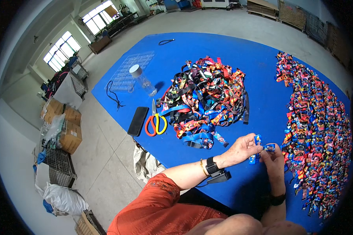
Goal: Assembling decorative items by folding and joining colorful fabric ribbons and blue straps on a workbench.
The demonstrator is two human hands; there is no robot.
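My left hand (239, 152) is closed in a pinch on a blue printed strap (258, 140), held just above the table. The fingers of my right hand (273, 163) are closed on the same strap's other part, close beside my left thumb. Parts of the strap are hidden behind my fingers. Ahead of my hands lies a tangled heap of printed straps (208, 94) in many colours. To my right, a long bank of bundled straps (315, 137) is laid out in rows.
On the blue table (176, 156) are scissors (157, 124) with red and yellow handles, a black phone (138, 121), a clear bottle (144, 81) with a white lid, a wire rack (125, 72) and black cords (111, 96). Cardboard boxes (71, 136) stand on the left.
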